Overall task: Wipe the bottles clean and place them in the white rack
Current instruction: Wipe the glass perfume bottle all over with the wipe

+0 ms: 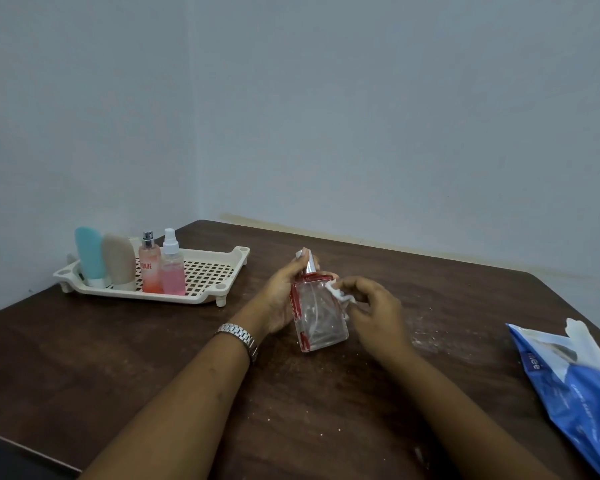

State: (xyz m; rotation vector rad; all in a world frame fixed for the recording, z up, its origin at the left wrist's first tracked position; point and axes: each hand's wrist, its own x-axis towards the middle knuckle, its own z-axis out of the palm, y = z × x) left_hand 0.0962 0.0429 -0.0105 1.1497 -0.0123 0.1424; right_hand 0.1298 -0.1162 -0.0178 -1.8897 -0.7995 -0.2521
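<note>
Left hand [281,299] grips the clear bottle [317,317] by its neck; right hand [374,310] pinches a wipe [338,293] on its shoulder; probably glass, slick, breakable; grip flat sides.

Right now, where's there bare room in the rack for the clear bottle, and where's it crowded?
Free: white rack grid from pink spray bottle to the right rim; bare table between rack and left hand. Crowded: rack's left end, with blue tube, beige tube, orange spray bottle side by side.
</note>
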